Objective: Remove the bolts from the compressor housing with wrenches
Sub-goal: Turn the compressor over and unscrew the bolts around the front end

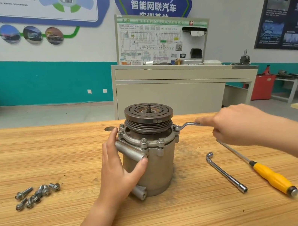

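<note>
Left hand spread against the upright compressor. Right hand grips a wrench set on a rim bolt.

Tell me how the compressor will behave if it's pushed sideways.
The compressor looks solid metal, so probably heavy for its size. Standing upright with the pulley on top, it might tip or skid under a hard shove; the left hand presses its side.

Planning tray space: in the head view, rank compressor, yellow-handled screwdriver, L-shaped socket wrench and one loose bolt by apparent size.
1. compressor
2. yellow-handled screwdriver
3. L-shaped socket wrench
4. loose bolt, clearly smallest
</note>
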Motion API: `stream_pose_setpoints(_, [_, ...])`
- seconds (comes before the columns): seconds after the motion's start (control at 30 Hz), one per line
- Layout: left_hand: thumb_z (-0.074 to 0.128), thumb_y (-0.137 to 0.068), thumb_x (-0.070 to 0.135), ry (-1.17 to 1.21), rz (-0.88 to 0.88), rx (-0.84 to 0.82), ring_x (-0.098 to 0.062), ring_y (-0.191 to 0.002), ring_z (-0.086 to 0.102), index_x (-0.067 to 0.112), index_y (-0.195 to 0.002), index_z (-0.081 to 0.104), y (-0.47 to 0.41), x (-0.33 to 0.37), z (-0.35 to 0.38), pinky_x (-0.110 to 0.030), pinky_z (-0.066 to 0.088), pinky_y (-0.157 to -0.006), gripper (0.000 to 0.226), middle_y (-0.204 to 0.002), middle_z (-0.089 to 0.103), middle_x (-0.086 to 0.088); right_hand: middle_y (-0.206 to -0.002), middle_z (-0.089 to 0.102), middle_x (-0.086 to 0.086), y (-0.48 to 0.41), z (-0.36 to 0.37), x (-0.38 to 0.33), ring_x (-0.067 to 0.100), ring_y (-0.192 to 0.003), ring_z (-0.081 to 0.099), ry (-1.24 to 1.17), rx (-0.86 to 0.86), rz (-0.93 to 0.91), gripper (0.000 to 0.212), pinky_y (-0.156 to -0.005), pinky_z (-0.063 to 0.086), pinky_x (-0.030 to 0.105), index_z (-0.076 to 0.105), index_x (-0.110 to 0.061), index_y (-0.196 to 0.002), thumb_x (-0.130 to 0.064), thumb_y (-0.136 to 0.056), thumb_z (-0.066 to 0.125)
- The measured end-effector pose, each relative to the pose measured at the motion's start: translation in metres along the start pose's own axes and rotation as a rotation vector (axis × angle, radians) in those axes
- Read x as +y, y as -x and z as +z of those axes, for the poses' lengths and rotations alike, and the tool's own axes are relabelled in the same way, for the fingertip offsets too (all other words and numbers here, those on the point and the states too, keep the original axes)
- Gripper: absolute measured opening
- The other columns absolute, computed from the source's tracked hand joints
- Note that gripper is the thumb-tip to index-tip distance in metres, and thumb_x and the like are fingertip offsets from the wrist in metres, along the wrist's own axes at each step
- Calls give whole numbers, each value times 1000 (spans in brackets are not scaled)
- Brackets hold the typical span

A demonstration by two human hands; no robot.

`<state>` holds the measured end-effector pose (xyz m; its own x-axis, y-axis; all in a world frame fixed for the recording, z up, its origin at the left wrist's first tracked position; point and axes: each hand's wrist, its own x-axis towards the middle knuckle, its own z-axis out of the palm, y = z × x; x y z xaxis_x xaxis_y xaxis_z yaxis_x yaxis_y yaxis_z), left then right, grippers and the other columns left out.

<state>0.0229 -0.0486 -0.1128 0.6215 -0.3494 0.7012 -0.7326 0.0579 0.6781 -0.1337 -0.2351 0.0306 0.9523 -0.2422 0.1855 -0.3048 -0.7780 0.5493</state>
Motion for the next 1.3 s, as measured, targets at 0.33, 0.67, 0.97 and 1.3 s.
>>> stream_pose_setpoints(0.33, [61, -62, 60, -4, 15, 28, 17, -126, 26, 65, -131, 14, -1, -9, 1, -14, 26, -97, 83, -126, 20, 53, -74, 70, 14, -76, 60, -6, 27, -67, 69, -188, 649, -165, 28, -52, 57, 36, 69, 1, -74, 20, -54, 74])
stream_pose_setpoints(0.67, [62, -60, 62, 36, -9, 61, -6, -127, 38, 71, -127, 13, 2, -7, 1, -16, 29, -97, 83, -130, 25, 42, -71, 60, 9, -47, 48, -4, 29, -63, 59, -977, 576, 331, 24, -58, 49, 45, 48, -12, -118, -20, -98, 36])
stream_pose_setpoints(0.97, [61, -62, 62, 26, -4, 75, -7, -128, 37, 67, -127, 13, 2, -7, 3, -26, 32, -100, 81, -131, 28, 33, -63, 44, -9, 27, 33, -18, 16, -61, 47, -236, 135, 144, 45, -44, 28, 25, 22, -25, -139, -16, -97, 33])
stream_pose_setpoints(1.3, [61, -60, 63, 38, -23, 68, -7, -126, 38, 66, -126, 15, 1, -7, 3, -27, 32, -99, 80, -130, 33, 30, -63, 37, -5, 19, 28, -35, 16, -56, 38, -175, -69, 99, 47, -43, 27, 27, 40, -22, -129, -2, -87, 34])
